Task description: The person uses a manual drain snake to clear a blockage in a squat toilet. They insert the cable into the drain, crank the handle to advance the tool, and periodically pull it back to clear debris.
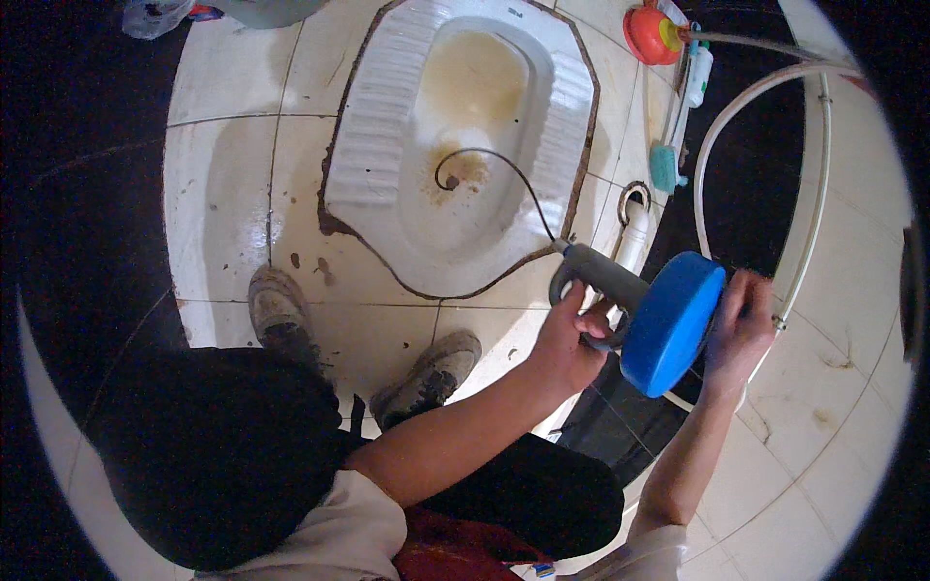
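Observation:
My left hand [577,338] is closed round the grey handle of a drum drain auger [672,323] with a blue drum. Behind the drum, my right hand [741,327] is slightly blurred with its fingers curled; the drum hides what they grip, if anything. From the auger's grey nose a thin dark cable [514,165] arcs over the rim of a white ceramic squat toilet [367,167]. The cable curls round in the bowl, and its thicker dark tip lies at a brown-stained patch. Cloudy yellowish water or residue shows at the bowl's far end.
At the right wall stand a red rubber plunger [650,36], a teal-headed brush [662,167] and a white bottle [699,76]. A white pipe [632,236] enters a floor hole beside the toilet. A pale hose [703,160] loops near the drum. My shoes [443,370] are on the stained tiles.

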